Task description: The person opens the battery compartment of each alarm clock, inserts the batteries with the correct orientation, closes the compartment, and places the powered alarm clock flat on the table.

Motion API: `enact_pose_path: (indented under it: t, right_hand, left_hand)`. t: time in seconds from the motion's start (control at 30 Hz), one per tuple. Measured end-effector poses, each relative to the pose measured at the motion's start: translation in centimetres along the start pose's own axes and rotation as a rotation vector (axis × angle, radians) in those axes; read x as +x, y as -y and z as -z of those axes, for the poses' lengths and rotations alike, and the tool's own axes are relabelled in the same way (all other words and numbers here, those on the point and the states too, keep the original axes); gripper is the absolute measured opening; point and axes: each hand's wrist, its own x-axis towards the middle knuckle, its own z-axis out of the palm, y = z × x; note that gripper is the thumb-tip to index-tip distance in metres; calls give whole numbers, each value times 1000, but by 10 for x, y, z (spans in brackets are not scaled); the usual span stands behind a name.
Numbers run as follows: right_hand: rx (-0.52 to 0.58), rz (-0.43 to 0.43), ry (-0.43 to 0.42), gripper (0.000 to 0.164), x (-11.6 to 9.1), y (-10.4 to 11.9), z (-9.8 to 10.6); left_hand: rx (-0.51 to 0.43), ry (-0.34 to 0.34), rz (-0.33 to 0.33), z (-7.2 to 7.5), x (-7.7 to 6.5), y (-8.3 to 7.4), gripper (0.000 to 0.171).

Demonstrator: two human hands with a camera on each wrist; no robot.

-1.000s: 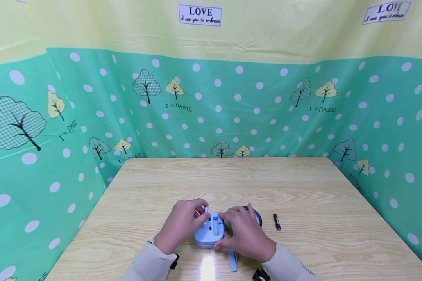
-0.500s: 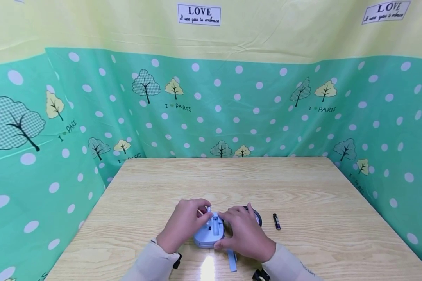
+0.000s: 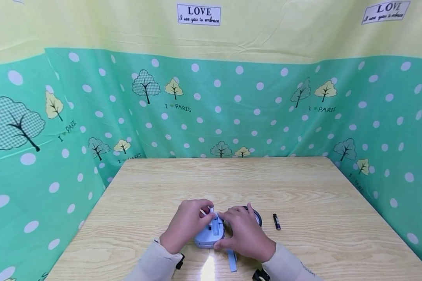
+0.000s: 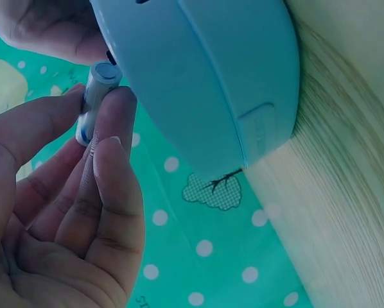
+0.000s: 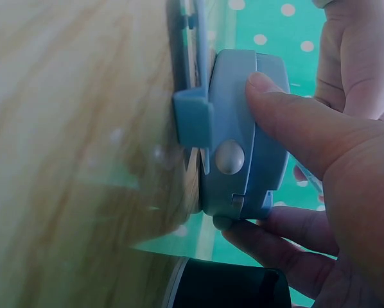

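A light blue rounded device (image 3: 205, 239) lies on the table, its slotted battery compartment facing up. My left hand (image 3: 187, 221) pinches a small pale battery (image 4: 99, 96) between thumb and fingers, held close over the compartment. In the left wrist view, the battery's flat end sits right by the device's edge. My right hand (image 3: 246, 234) grips the device's right side, thumb at the near edge and fingers at the far one. A silvery round button (image 5: 230, 157) shows on the device's side in the right wrist view.
A dark AAA-like battery (image 3: 276, 221) lies to the right on the wooden table (image 3: 154, 187). Behind my right hand is a black-rimmed round object (image 3: 258, 217), partly hidden. A flat light blue strip (image 3: 232, 260) lies near my right wrist. Patterned green cloth (image 3: 183, 132) surrounds the table.
My left hand has shifted slightly to the right with the battery, from the device's left part to the compartment. My right hand and the device stay nearly in place.
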Motion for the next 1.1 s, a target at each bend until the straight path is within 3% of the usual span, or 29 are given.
enact_pose_path:
  t: [0.63, 1.1]
  right_hand:
    - [10, -1, -7, 84, 0, 0, 0]
    - [22, -8, -1, 82, 1, 1, -1]
  left_hand:
    - [48, -46, -44, -6, 0, -2, 18]
    - [45, -32, -60, -11, 1, 0, 20]
